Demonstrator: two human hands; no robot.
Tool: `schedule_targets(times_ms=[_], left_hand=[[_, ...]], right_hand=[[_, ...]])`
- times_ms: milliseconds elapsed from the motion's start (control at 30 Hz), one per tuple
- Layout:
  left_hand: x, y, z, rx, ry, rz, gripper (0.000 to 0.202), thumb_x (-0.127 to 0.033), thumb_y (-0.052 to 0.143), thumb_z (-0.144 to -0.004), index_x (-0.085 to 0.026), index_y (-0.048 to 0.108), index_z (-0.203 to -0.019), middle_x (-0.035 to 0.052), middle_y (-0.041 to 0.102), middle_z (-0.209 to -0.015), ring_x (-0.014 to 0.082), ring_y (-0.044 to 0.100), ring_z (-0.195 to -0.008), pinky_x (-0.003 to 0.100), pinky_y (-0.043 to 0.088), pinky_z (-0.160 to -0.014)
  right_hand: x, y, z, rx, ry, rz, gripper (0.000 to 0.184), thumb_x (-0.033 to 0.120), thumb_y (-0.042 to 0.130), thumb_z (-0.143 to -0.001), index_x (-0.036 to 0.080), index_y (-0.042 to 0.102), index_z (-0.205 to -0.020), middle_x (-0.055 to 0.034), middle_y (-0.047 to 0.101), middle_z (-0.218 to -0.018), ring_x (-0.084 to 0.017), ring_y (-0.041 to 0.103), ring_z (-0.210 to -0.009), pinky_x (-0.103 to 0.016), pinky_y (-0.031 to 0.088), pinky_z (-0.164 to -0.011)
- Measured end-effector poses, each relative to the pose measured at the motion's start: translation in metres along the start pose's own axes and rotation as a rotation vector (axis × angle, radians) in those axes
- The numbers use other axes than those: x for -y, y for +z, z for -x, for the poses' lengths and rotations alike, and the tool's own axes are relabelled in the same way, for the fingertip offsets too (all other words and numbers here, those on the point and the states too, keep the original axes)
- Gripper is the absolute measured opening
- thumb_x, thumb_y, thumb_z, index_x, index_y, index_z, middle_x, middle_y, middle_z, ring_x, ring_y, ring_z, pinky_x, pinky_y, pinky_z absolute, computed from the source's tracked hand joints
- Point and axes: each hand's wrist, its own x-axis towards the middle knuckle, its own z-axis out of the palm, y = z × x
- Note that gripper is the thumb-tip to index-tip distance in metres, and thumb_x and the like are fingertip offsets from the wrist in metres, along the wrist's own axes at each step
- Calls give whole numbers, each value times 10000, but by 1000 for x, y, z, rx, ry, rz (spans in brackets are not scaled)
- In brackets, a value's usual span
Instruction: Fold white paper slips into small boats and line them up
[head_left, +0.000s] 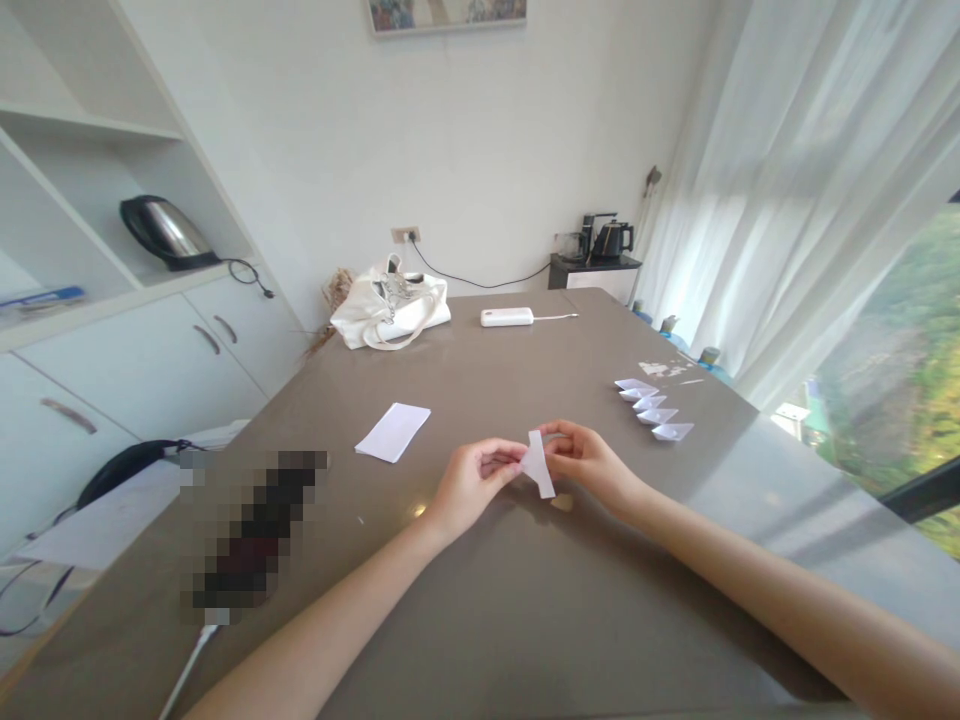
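My left hand (474,483) and my right hand (586,460) meet just above the grey-brown table (480,600), both pinched on a small folded piece of white paper (538,465). The left fingers grip its left side, the right fingers its upper right. A stack of white paper sheets (393,432) lies flat to the left of my hands. Several small folded paper pieces (654,408) sit in a row to the right, with paper scraps (660,369) beyond them.
A white handbag (390,312) and a white power bank (507,317) with a cable lie at the far end. A blurred dark object (251,530) rests near left. White cabinets with a kettle (166,232) stand left; curtains hang right.
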Motion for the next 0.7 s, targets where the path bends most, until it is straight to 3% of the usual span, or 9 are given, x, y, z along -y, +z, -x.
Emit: schedule_targets(times_ms=[167, 367, 600, 700], left_hand=[[3, -1, -1, -3, -66, 122, 314, -237, 745, -685, -99, 677, -959, 102, 715, -917, 191, 669, -839, 340, 537, -839], [2, 1, 2, -48, -44, 95, 296, -267, 739, -697, -100, 703, -939, 115, 723, -924, 212, 675, -859, 357, 531, -851], [-3, 2, 3, -55, 15, -13, 232, -285, 710, -731, -117, 728, -891, 113, 722, -914, 216, 677, -841, 326, 537, -793], [-1, 0, 2, -68, 14, -37, 247, -290, 705, -736, -123, 728, -916, 113, 722, -935, 218, 677, -857, 322, 533, -799]], right_hand=[[1, -2, 1, 12, 37, -74, 406, 329, 729, -694, 171, 496, -986, 4, 663, -687, -111, 605, -570, -216, 455, -548], [5, 3, 1, -2, -15, -66, 374, 323, 777, -622, 180, 438, -691, 52, 599, -573, -95, 570, -521, -207, 434, -518], [3, 1, 0, 15, 41, 12, 316, 356, 797, -564, 124, 619, -687, -11, 646, -635, -109, 567, -544, -233, 441, -545], [2, 2, 2, 51, 26, 16, 280, 363, 762, -625, 117, 680, -731, -16, 646, -663, -99, 556, -564, -234, 455, -582]])
